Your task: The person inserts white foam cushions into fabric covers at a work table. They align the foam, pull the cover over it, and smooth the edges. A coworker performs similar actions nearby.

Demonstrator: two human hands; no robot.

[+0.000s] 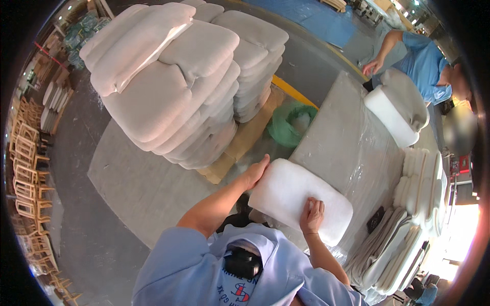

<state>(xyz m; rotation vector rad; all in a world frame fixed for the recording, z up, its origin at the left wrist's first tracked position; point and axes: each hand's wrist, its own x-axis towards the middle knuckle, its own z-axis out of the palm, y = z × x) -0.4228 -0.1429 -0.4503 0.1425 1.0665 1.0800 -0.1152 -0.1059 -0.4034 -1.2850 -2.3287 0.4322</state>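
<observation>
Both hands on a white pad at the worktop's near edge

A person in a light blue shirt [204, 270] has a thick white pad [286, 191] in front of the body, lying at the near end of a grey worktop [337, 127] with clear film over part of it. The left hand [255, 174] is against the pad's left end, fingers reaching along the edge; whether it grips there cannot be told. The right hand [312, 217] is on the pad's upper face, toward its right half, with the fingers curled narrow; the view does not show whether they pinch the material.

Farther along the worktop, a co-worker in blue [421, 66] is beside another white pad [390, 120], with a grey cover [406, 97] next to it. Folded grey pieces [377, 247] and a pile of white pads [421, 188] are at the right. Beyond the left hand is a green plastic bag [282, 128], near tall stacks of pale cushions [148, 102] with cardboard [247, 137] at their base. Wooden chair frames [25, 178] line the far left.
</observation>
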